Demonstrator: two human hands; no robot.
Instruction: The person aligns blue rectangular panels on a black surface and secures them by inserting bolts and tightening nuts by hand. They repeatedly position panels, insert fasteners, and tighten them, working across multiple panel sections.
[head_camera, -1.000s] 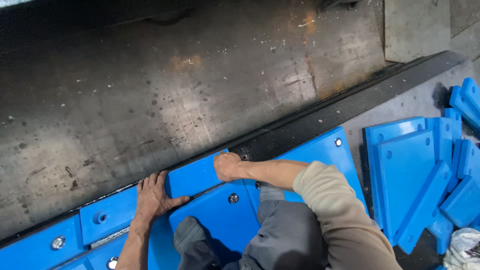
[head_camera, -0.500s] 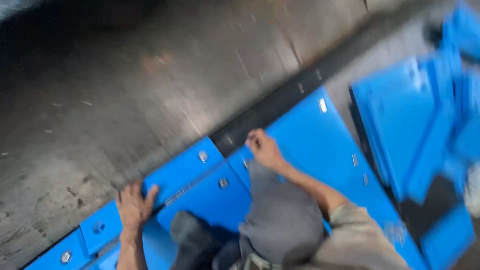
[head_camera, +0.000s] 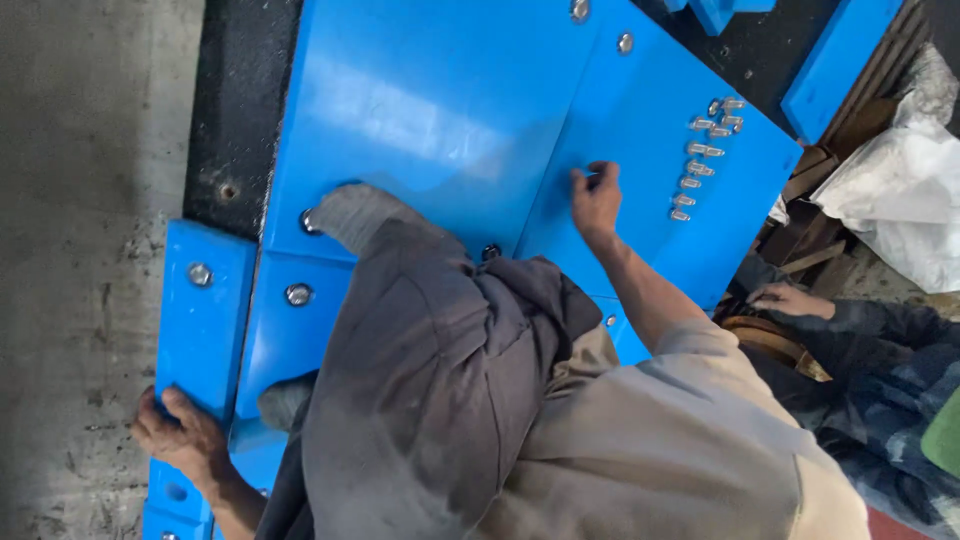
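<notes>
Left hand (head_camera: 180, 435) grips the narrow blue panel (head_camera: 203, 315), lower left; right hand (head_camera: 596, 200) rests released on the large blue panel (head_camera: 640, 150), near loose bolts (head_camera: 700, 160), centre right.

Single head view, close, straight down over blue panels (head_camera: 430, 110).

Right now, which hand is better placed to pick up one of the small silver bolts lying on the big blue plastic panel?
The right hand, probably. It rests on the large blue plastic panel beside the row of small silver bolts, while the left hand grips the narrow blue plastic block on the far side.
</notes>
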